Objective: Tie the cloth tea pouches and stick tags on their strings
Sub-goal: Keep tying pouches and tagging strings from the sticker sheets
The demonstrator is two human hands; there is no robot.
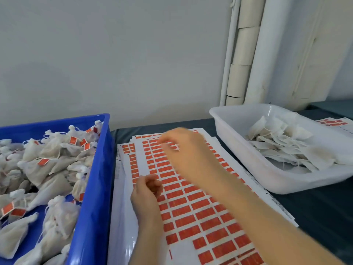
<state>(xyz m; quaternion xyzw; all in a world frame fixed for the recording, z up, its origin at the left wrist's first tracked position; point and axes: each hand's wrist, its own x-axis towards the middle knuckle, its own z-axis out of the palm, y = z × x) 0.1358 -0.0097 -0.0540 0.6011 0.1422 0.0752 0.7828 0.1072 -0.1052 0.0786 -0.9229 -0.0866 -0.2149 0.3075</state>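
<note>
White sheets of red tag stickers (pixel 191 203) lie stacked in the middle of the table. My right hand (pixel 183 150) hovers blurred over the far part of the top sheet, fingers spread, holding nothing I can see. My left hand (pixel 147 190) rests on the sheet's left side with fingers curled; whether it pinches a sticker is unclear. A blue crate (pixel 93 180) at the left holds several tied cloth pouches (pixel 51 155) with red tags. A white tub (pixel 267 169) at the right holds flat untied pouches (pixel 280 142).
More sticker sheets (pixel 332 122) lie behind the white tub at the far right. The table has a dark cover (pixel 315 205). A pale wall and white pipes (pixel 248 54) stand behind the table.
</note>
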